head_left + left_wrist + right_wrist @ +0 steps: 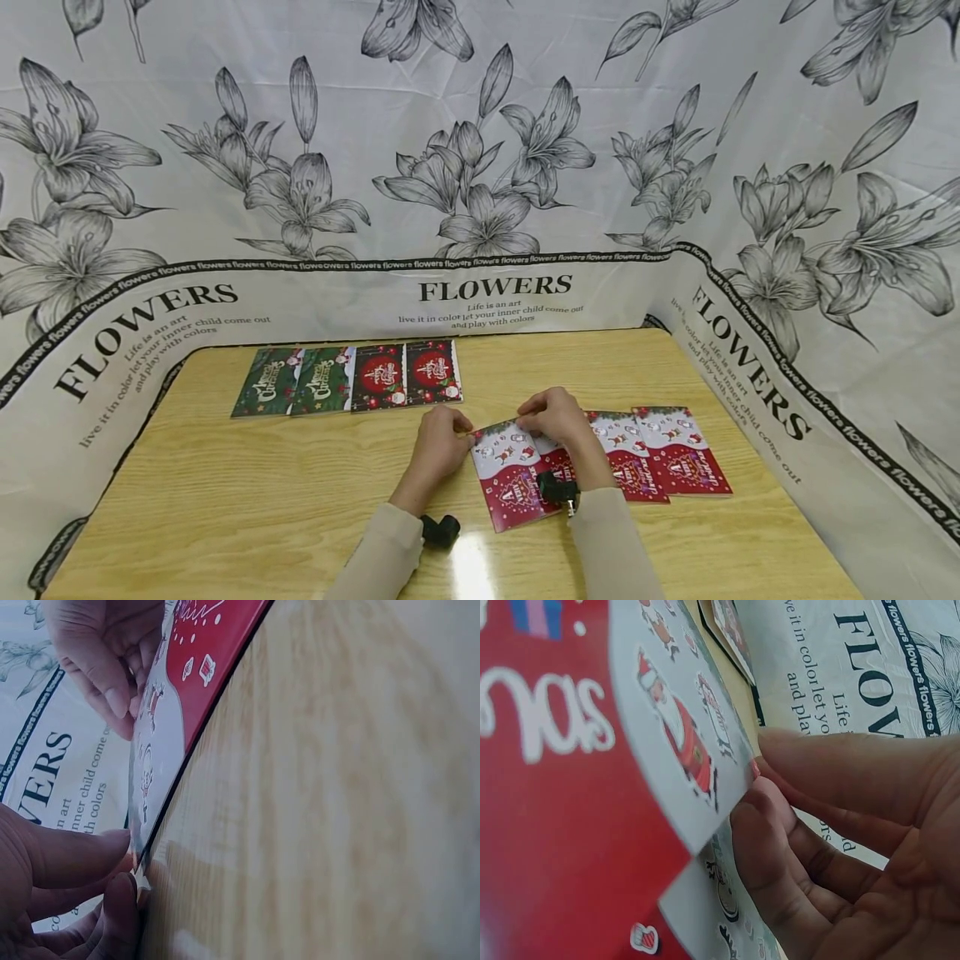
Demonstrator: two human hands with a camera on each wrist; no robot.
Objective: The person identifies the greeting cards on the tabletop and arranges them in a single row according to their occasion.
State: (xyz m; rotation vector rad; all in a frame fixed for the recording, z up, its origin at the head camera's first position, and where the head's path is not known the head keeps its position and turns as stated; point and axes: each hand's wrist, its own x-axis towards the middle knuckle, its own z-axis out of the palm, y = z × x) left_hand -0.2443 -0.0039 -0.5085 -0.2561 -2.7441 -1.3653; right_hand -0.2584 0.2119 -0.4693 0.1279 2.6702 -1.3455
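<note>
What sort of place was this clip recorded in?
Probably a makeshift indoor booth or workspace: flower-printed cloth hangs around a wooden table, and Christmas cards are grouped on it.

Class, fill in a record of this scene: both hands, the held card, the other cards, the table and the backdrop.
Left hand: pinches the held card's far left corner
Right hand: pinches its far right corner
Held card: red and white, leftmost in its row
Green cards: two, back left
Dark red cards: two, right of the green ones
Table: wood-grain
Backdrop: white, flower-printed
</note>
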